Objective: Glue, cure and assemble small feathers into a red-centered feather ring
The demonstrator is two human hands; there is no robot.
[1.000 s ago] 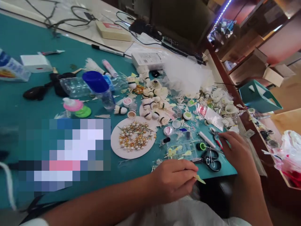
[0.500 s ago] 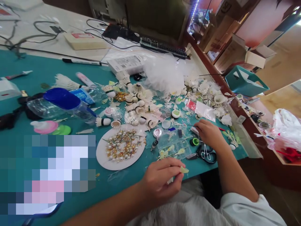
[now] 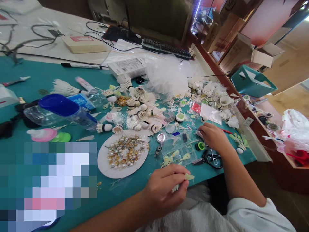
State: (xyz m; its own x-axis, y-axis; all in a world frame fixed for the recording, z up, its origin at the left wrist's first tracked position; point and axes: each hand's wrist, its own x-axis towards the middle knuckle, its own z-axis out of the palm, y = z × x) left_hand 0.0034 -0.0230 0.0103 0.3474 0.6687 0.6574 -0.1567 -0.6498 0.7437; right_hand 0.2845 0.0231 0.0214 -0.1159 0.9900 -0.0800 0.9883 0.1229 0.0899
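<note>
At the far left, a blocky blur over part of the surface (image 3: 108,196): no way to make out anything under it. Next, a white plate (image 3: 103,162) with beads (image 3: 126,151) heaped in the middle, maybe to keep them together and stop them rolling off. To the right and lower, the left hand (image 3: 166,183), nearly closed, thumb and fingers pinching one end of a pale green piece (image 3: 190,177). Held by that end only, perhaps to leave the tip free and unbent. Cannot tell the full shape under the fingers. Behind this hand, a clear box (image 3: 178,145) with more green bits, probably there to keep small things from getting lost. Just beside, a small green pot (image 3: 200,146), then black scissors (image 3: 206,157) under a silver tool (image 3: 212,157). Behind these, the right hand (image 3: 213,137), fingers curled down near a white block (image 3: 199,133). Fingertips hard to see, so cannot tell about any grip. Farther right, a shuttlecock (image 3: 240,149), then a plastic bag (image 3: 295,120), cut off at the edge.
</note>
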